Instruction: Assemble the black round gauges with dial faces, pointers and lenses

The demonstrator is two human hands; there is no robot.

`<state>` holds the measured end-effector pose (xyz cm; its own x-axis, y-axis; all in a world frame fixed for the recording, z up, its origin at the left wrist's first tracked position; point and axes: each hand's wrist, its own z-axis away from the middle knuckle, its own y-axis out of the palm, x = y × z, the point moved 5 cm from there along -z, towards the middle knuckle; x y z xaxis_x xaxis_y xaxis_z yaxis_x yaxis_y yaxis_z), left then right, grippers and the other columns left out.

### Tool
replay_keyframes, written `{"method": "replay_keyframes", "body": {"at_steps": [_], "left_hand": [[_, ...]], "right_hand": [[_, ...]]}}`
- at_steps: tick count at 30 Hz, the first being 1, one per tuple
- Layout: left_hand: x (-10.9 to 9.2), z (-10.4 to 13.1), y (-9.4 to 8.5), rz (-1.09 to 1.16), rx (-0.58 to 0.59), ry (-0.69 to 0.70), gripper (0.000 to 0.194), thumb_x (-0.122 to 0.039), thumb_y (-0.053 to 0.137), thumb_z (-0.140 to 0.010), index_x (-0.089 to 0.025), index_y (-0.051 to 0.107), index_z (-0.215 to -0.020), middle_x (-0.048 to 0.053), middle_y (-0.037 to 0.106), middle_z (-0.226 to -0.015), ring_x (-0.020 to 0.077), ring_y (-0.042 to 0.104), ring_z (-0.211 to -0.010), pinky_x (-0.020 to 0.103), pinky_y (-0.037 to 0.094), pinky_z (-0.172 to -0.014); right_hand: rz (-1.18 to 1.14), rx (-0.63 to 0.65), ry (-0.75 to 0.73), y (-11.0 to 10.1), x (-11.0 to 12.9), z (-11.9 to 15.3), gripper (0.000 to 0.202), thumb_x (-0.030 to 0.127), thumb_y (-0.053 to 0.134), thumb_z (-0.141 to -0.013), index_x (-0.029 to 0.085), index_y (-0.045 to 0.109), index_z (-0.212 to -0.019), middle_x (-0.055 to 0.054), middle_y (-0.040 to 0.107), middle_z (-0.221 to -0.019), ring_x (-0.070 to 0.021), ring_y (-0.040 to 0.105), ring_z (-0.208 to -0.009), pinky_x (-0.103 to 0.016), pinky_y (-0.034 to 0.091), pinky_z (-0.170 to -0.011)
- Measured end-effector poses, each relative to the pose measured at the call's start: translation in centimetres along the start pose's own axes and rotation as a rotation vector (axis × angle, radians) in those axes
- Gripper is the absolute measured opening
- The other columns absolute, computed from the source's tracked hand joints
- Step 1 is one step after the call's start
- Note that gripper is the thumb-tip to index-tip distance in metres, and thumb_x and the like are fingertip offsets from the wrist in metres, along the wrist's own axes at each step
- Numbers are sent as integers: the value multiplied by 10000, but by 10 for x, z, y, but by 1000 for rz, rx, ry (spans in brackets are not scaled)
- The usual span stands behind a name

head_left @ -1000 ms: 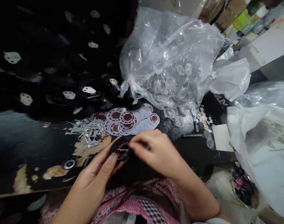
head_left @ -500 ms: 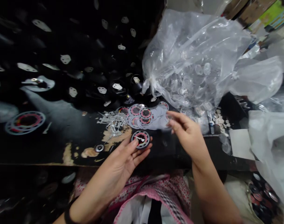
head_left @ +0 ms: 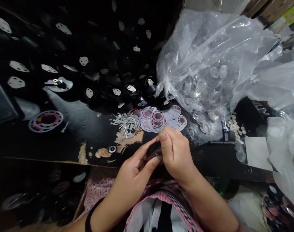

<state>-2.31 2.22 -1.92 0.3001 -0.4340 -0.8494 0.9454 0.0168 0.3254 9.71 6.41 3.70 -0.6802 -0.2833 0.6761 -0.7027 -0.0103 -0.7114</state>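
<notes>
Both my hands meet over the front edge of the bench, around a small round dial gauge (head_left: 153, 154) with a dark rim. It is tipped so that its printed face is mostly hidden. My left hand (head_left: 133, 175) grips it from the left, thumb on the near side. My right hand (head_left: 177, 153) is closed against its right side with curled fingers; whether a smaller part is pinched there is hidden. Just beyond lie overlapping printed dial discs (head_left: 157, 120) and a heap of thin pale pointers (head_left: 126, 124).
A large clear bag of transparent round covers (head_left: 202, 77) stands at the back right. Black housings with white plates (head_left: 131, 88) fill the back left. Larger dial discs (head_left: 46, 121) lie left; a blue-handled screwdriver (head_left: 225, 132) and white card (head_left: 258, 153) lie right.
My right hand has come from the dial discs to the gauge in my left hand. The gauge, face up before with a pointer on it, is now tilted and largely covered. The view has shifted left.
</notes>
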Motion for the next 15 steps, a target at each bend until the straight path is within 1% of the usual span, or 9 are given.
{"method": "replay_keyframes", "body": {"at_steps": [3, 4, 6, 8, 9, 12, 14, 15], "left_hand": [[-1, 1, 0, 1, -11, -3, 426, -207, 829, -758, -290, 765, -1171, 30, 728, -1309, 306, 511, -1389, 360, 373, -1167], [-2, 1, -1, 0, -13, -1, 425, -203, 825, -762, -292, 764, -1172, 28, 721, -1322, 303, 500, -1398, 358, 365, -1171], [-2, 0, -3, -5, -7, 10, 417, -221, 798, -795, -298, 750, -1202, 24, 692, -1368, 288, 479, -1416, 348, 356, -1174], [-3, 0, -4, -7, 25, 21, 414, -270, 760, -839, -306, 725, -1249, 16, 662, -1410, 270, 479, -1418, 337, 368, -1165], [-3, 0, -3, -6, 51, 22, 421, -297, 746, -853, -314, 710, -1272, 11, 654, -1420, 264, 486, -1413, 334, 379, -1158], [-2, 1, 0, -11, 108, 18, 432, -343, 737, -861, -342, 696, -1291, -1, 674, -1393, 261, 532, -1375, 341, 406, -1142], [-2, 2, 0, -39, 99, 19, 407, -343, 735, -862, -352, 709, -1268, -6, 698, -1356, 265, 557, -1351, 343, 418, -1134], [-2, 3, -1, -56, 79, 17, 390, -342, 730, -865, -351, 718, -1254, -7, 711, -1335, 269, 563, -1345, 343, 427, -1126]], "right_hand": [[-42, -34, -3, 3, 0, 0, 411, 338, 324, -1060, 212, 495, -708, 9, 523, -656, -131, 506, -644, -284, 381, -653], [-85, -19, 17, 3, -1, -1, 402, 352, 340, -1057, 213, 501, -716, 12, 526, -664, -130, 514, -648, -278, 387, -654], [-199, 51, 65, 4, -6, -3, 377, 414, 394, -1044, 216, 526, -751, 17, 547, -698, -132, 544, -681, -266, 409, -666], [-300, 116, 96, 6, -9, -4, 374, 477, 431, -1027, 219, 539, -779, 15, 568, -735, -137, 569, -720, -261, 430, -682], [-324, 120, 103, 6, -10, -5, 386, 489, 426, -1026, 218, 535, -774, 14, 566, -737, -137, 567, -719, -260, 431, -677], [-268, 31, 85, 5, -11, -4, 430, 452, 361, -1049, 218, 485, -710, 20, 506, -673, -127, 508, -642, -268, 392, -628], [-196, -28, 46, 4, -7, -3, 425, 410, 351, -1056, 219, 461, -693, 26, 478, -653, -122, 480, -619, -274, 369, -621], [-166, -36, 28, 4, -5, -2, 415, 397, 359, -1057, 218, 459, -696, 27, 478, -655, -120, 480, -620, -277, 363, -627]]}}
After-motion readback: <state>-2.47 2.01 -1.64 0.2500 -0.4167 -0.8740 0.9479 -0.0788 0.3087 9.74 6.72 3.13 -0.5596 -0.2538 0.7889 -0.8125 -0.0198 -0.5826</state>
